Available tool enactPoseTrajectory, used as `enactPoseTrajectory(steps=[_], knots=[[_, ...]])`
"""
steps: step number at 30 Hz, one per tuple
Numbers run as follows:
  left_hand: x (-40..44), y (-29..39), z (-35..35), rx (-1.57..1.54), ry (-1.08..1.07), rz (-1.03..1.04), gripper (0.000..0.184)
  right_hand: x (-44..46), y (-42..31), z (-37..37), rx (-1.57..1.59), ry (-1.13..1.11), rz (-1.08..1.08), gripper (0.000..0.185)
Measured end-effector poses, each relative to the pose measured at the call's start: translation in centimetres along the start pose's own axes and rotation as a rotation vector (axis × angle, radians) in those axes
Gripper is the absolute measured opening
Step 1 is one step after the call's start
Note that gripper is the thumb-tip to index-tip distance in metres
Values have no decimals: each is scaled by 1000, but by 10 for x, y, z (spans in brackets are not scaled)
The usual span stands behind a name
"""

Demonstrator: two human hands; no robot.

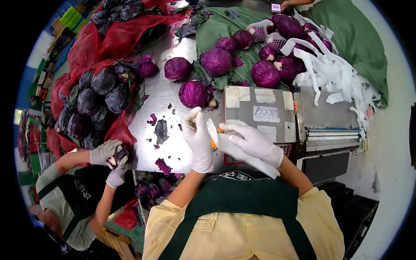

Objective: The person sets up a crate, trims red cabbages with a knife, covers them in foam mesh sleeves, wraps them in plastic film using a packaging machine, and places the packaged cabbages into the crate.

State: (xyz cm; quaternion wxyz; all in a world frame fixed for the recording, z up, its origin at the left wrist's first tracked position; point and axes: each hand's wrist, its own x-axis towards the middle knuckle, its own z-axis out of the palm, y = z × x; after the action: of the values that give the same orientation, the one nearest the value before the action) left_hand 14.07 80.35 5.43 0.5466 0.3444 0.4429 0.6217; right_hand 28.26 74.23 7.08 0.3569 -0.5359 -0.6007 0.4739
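My left hand (pixel 199 143), in a white glove, is raised over the metal table's front edge, fingers loosely bent and apart. No held thing shows in it. Just to its right is the upper end of a white foam net sleeve (pixel 247 157), which slants down under my right hand (pixel 255 143). My gloved right hand is closed on this sleeve. A small orange object (pixel 213 144) shows beside the sleeve, mostly hidden, so its kind is unclear. Beyond my hands lies a trimmed purple cabbage (pixel 193 94), with another red cabbage (pixel 177 69) behind it.
A labelled grey machine (pixel 260 104) stands right of my hands. White foam sleeves (pixel 333 78) hang over its far side, near several cabbages. At left, a red mesh sack (pixel 69 93) holds dark cabbages. A co-worker's gloved hands (pixel 106 152) hold a cabbage there. Leaf scraps (pixel 161 131) litter the table.
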Motion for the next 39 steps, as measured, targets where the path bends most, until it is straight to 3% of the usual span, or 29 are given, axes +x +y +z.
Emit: enactPoseTrajectory(steps=[4,8,10,12,14,15,17,19,20,22,23,24,26,28,30,32,34,36,37,38,39], knots=[[-19,-13,22,77,-39,45,16,-9,-13,-14,-241,17,-33,40],[-29,-11,34,184,-30,182,15,-5,14,-28,-68,238,-115,31],[-31,5,29,62,-183,-28,26,-5,2,-38,-92,288,-90,26],[-19,9,27,367,-368,172,34,-1,-7,-40,-254,174,113,22],[-10,5,27,510,-524,263,34,7,6,-29,-352,205,5,26],[-7,12,24,279,-549,-220,33,13,4,-28,-185,185,-17,27],[7,15,19,286,-561,-220,30,22,1,-25,-33,180,-45,28],[15,15,15,212,-534,-133,24,32,0,-18,259,191,102,34],[16,13,16,198,-546,-129,24,35,1,-18,245,203,100,34],[20,22,21,-29,-428,-91,20,42,-13,-20,446,135,271,37],[28,15,9,4,-431,-187,13,42,-19,-27,612,111,425,32],[32,16,7,-4,-441,-187,13,48,-18,-23,606,122,422,32],[38,18,6,-99,-476,-316,6,62,-3,-7,568,244,-15,34],[40,4,3,85,-485,-63,9,68,-1,5,243,268,-139,36],[45,4,-3,460,-384,389,10,73,-4,18,499,278,-107,35],[52,-9,-18,609,-316,517,9,78,-4,26,529,261,79,26],[56,-7,-17,512,-338,530,5,83,9,33,538,224,171,24],[60,-14,-28,227,-216,86,6,91,26,34,429,249,146,26],[63,3,-23,208,-212,2,12,95,30,35,322,270,119,28],[84,-42,-55,114,-213,-143,15,98,37,33,196,321,109,28],[70,-14,-46,-2,-230,-319,18,94,43,31,230,255,119,36]])
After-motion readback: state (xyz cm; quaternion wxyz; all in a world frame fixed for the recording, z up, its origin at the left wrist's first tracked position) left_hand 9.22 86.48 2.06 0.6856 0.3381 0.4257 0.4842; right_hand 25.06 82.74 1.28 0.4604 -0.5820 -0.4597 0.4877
